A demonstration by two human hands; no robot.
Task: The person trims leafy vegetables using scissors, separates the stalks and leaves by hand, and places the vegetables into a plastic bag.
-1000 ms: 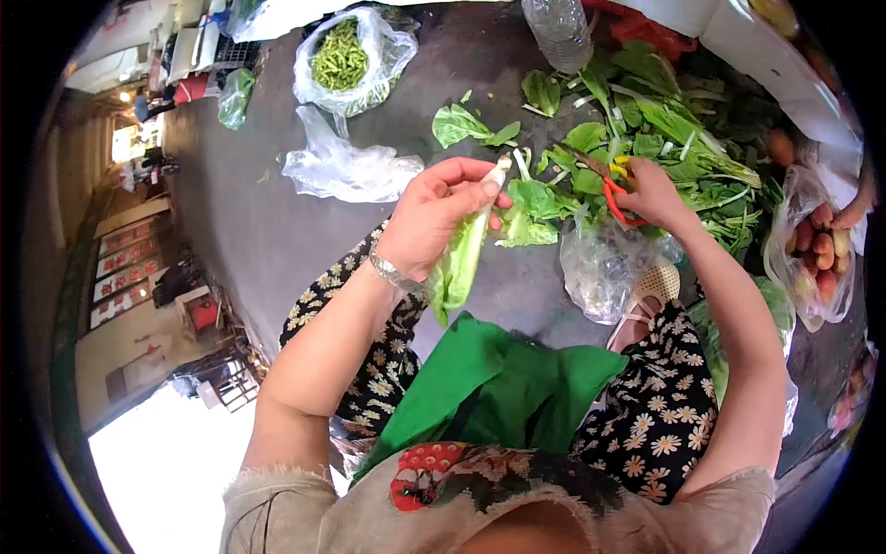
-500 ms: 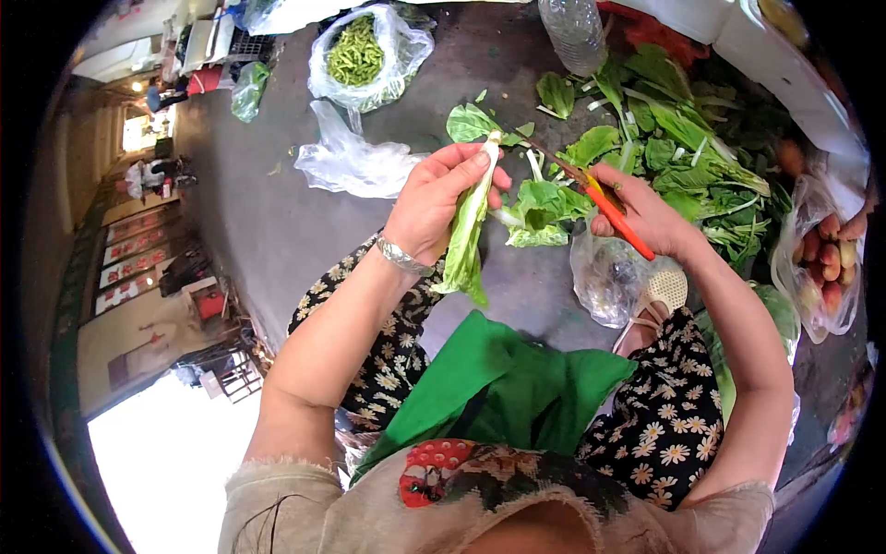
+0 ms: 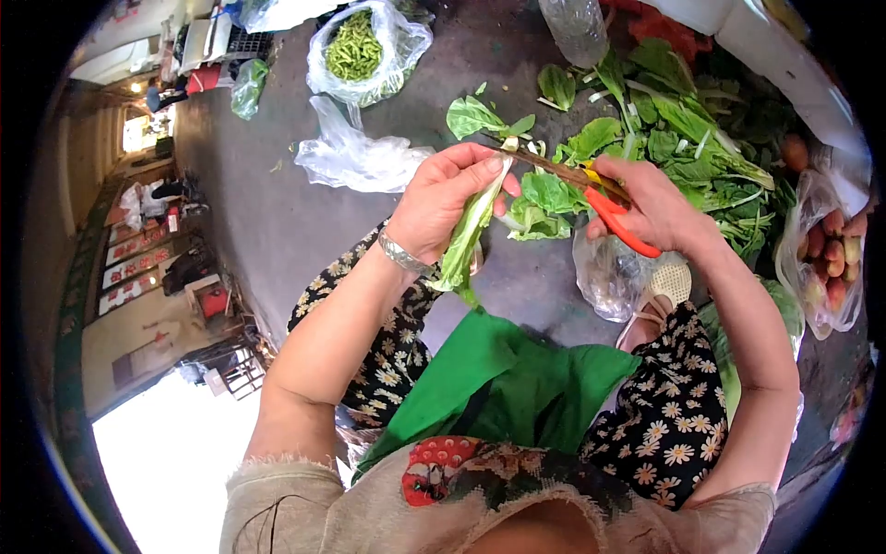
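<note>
In the head view my left hand [image 3: 449,200] grips a leafy green stalk [image 3: 469,233], its pale root end up and its leaf hanging toward my lap. My right hand [image 3: 651,205] holds scissors with orange-red handles [image 3: 616,222] and dark, rusty-looking blades. The blades reach left to the pale root end, just above my left fingertips. Cut leaves [image 3: 473,116] lie on the floor beyond my left hand. More loose leaves [image 3: 544,205] lie below the blades, between my hands.
A heap of leafy greens [image 3: 692,148] spreads at the right. A bag of chopped green pieces [image 3: 354,51] and a crumpled plastic bag [image 3: 355,152] lie ahead. A clear bottle [image 3: 574,32] stands behind; bagged reddish produce [image 3: 832,254] sits far right. Green cloth [image 3: 498,388] covers my lap.
The scissors have come further left and their blades now meet the root end of the stalk. My left hand has shifted slightly, still holding the stalk.
</note>
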